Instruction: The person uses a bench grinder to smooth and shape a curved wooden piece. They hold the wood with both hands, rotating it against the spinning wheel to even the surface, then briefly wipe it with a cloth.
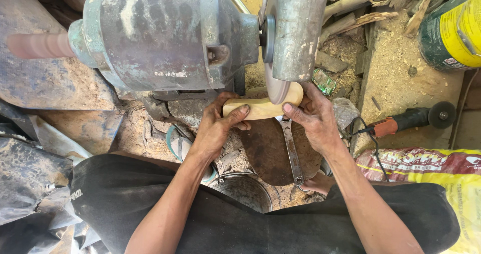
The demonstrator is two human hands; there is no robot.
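Left hand (216,126) and right hand (313,118) both clamped on a pale wooden piece (260,107), one at each end; piece pressed against the grinding disc (274,86) of a bench motor (165,36); wrench (291,149) lies below on a dark slab; angle grinder (413,118) off right in sawdust; green-and-yellow can (451,28) top right, contents hidden; metal bowl (245,191) by the knees, inside unclear.

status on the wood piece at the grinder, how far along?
Done: the pale wood piece already looks smooth and rounded. In hand: left hand and right hand grip its ends, pressing it to the grinding disc. Left: I cannot tell how much shaping remains; the contact edge is hidden.
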